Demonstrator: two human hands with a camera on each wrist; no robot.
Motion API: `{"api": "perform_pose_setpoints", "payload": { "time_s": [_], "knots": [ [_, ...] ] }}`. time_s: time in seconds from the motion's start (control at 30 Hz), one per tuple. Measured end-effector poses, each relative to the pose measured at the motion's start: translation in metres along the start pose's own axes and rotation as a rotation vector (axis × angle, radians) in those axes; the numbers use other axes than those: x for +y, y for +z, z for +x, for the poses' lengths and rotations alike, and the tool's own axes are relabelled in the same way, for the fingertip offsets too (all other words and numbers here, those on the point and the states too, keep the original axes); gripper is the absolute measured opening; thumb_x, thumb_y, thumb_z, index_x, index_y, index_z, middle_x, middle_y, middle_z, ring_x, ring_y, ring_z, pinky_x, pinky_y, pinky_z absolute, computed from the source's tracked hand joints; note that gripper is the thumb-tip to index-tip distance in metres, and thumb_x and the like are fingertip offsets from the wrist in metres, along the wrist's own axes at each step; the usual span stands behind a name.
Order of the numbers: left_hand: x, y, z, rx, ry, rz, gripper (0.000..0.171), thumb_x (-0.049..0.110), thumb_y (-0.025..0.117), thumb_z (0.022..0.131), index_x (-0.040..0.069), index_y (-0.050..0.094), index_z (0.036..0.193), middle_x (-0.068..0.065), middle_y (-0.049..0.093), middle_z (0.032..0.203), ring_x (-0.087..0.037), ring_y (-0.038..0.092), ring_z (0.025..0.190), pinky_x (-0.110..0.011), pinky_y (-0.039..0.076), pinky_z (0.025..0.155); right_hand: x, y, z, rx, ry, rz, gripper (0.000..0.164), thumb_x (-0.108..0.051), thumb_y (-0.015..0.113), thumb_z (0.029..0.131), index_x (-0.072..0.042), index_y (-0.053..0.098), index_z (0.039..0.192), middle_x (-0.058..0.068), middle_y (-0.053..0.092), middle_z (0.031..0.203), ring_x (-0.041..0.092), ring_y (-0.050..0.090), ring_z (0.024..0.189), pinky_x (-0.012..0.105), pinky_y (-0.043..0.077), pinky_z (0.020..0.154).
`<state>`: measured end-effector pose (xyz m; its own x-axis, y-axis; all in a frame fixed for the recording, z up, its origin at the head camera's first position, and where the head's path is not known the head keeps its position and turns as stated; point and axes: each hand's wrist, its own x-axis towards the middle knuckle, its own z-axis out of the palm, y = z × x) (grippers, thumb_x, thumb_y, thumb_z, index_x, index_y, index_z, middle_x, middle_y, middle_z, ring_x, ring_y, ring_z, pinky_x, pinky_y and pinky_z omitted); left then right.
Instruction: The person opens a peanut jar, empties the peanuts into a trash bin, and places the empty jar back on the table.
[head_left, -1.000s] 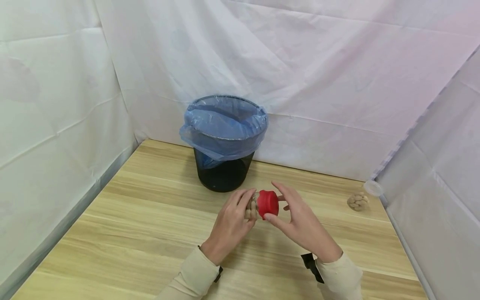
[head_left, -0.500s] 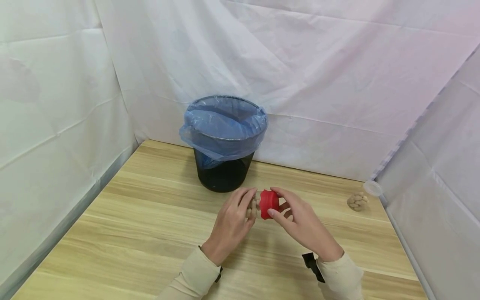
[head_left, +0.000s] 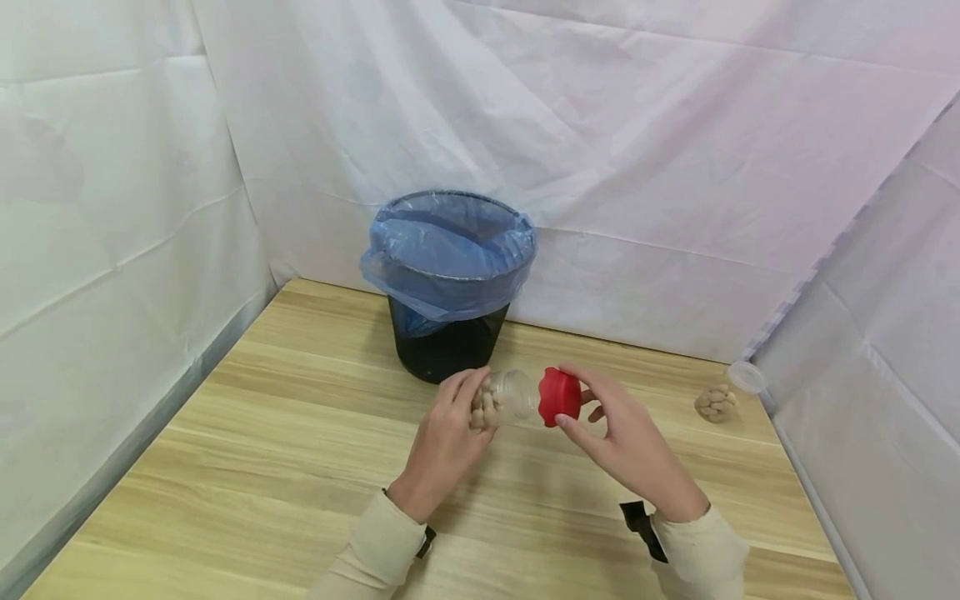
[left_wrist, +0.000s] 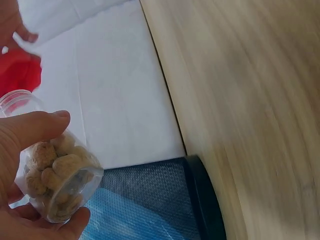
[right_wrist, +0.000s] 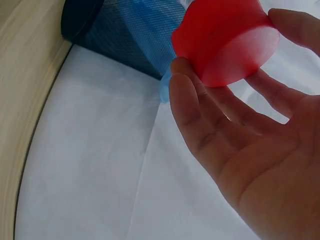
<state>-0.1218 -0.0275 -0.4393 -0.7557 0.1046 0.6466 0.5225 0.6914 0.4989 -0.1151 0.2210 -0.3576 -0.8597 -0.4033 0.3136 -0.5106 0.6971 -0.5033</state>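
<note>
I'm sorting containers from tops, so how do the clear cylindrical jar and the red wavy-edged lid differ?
The clear cylindrical jar lets its tan rounded pieces show through, while the red wavy-edged lid is strongly coloured. The jar is longer than the lid. The left grip holds the jar; the right grip holds the lid. Both are round and turned sideways.
</note>
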Motion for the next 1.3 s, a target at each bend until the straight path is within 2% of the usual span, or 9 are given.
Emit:
{"api": "perform_pose_setpoints", "payload": {
  "time_s": [0.2, 0.27, 0.4, 0.5, 0.7, 0.9, 1.07, 1.3],
  "knots": [
    [-0.017, -0.015, 0.007, 0.016, -0.08, -0.051, 0.077, -0.001, 0.094, 0.075, 0.001, 0.062, 0.145, -0.021, 0.064, 0.137, -0.036, 0.065, 0.127, -0.046, 0.06, 0.104, 0.018, -0.008, -0.005, 0.028, 0.033, -0.086, 0.064, -0.013, 0.079, 0.098, -0.014, 0.054, 0.156, 0.009, 0.066, 0.144, 0.025, 0.067, 0.113, 0.034, 0.059, 0.081],
    [-0.024, -0.022, 0.009, 0.015, -0.119, -0.076, 0.078, -0.002, 0.093, 0.075, 0.001, 0.06, 0.146, -0.022, 0.063, 0.138, -0.037, 0.064, 0.129, -0.049, 0.059, 0.105, 0.027, -0.009, -0.007, 0.033, 0.061, -0.118, 0.064, -0.01, 0.078, 0.097, -0.014, 0.054, 0.157, 0.012, 0.064, 0.146, 0.029, 0.067, 0.117, 0.039, 0.061, 0.083],
    [-0.035, -0.034, 0.012, -0.026, -0.216, -0.145, 0.081, -0.002, 0.089, 0.079, 0.004, 0.055, 0.152, -0.021, 0.058, 0.146, -0.037, 0.061, 0.133, -0.052, 0.056, 0.11, 0.048, -0.008, -0.01, 0.022, 0.11, -0.158, 0.064, -0.005, 0.076, 0.095, -0.01, 0.055, 0.155, 0.018, 0.061, 0.15, 0.042, 0.066, 0.126, 0.057, 0.062, 0.092],
    [-0.042, -0.042, 0.012, -0.043, -0.265, -0.184, 0.083, -0.002, 0.089, 0.08, 0.005, 0.052, 0.154, -0.02, 0.056, 0.149, -0.037, 0.059, 0.136, -0.053, 0.053, 0.113, 0.062, -0.005, -0.013, -0.01, 0.138, -0.177, 0.062, -0.004, 0.075, 0.094, -0.005, 0.056, 0.153, 0.023, 0.06, 0.149, 0.049, 0.064, 0.126, 0.064, 0.06, 0.096],
    [-0.058, -0.053, 0.006, 0.0, -0.282, -0.184, 0.085, -0.005, 0.086, 0.075, 0.001, 0.053, 0.153, -0.025, 0.058, 0.144, -0.041, 0.059, 0.13, -0.058, 0.052, 0.109, 0.089, 0.004, -0.021, -0.087, 0.196, -0.211, 0.065, -0.003, 0.075, 0.093, 0.002, 0.053, 0.154, 0.03, 0.059, 0.148, 0.052, 0.062, 0.125, 0.063, 0.061, 0.094],
    [-0.073, -0.07, 0.004, 0.023, -0.361, -0.162, 0.084, -0.003, 0.081, 0.074, 0.001, 0.051, 0.153, -0.025, 0.057, 0.137, -0.04, 0.055, 0.125, -0.06, 0.051, 0.104, 0.113, 0.01, -0.028, -0.207, 0.267, -0.217, 0.07, -0.005, 0.078, 0.09, 0.004, 0.05, 0.154, 0.032, 0.061, 0.143, 0.049, 0.065, 0.117, 0.06, 0.063, 0.09],
    [-0.083, -0.085, 0.01, 0.044, -0.396, -0.152, 0.08, 0.0, 0.078, 0.078, -0.005, 0.048, 0.152, -0.027, 0.056, 0.14, -0.041, 0.053, 0.127, -0.062, 0.049, 0.107, 0.123, 0.011, -0.033, -0.285, 0.3, -0.204, 0.073, -0.009, 0.081, 0.09, 0.003, 0.05, 0.155, 0.029, 0.063, 0.142, 0.044, 0.066, 0.116, 0.056, 0.063, 0.09],
    [-0.09, -0.102, 0.026, 0.141, -0.36, -0.159, 0.075, 0.001, 0.076, 0.077, -0.005, 0.052, 0.148, -0.027, 0.058, 0.135, -0.039, 0.056, 0.12, -0.056, 0.048, 0.099, 0.127, 0.012, -0.036, -0.333, 0.342, -0.221, 0.072, -0.013, 0.084, 0.09, 0.001, 0.053, 0.153, 0.027, 0.064, 0.142, 0.045, 0.065, 0.118, 0.059, 0.061, 0.093]
  ]
}}
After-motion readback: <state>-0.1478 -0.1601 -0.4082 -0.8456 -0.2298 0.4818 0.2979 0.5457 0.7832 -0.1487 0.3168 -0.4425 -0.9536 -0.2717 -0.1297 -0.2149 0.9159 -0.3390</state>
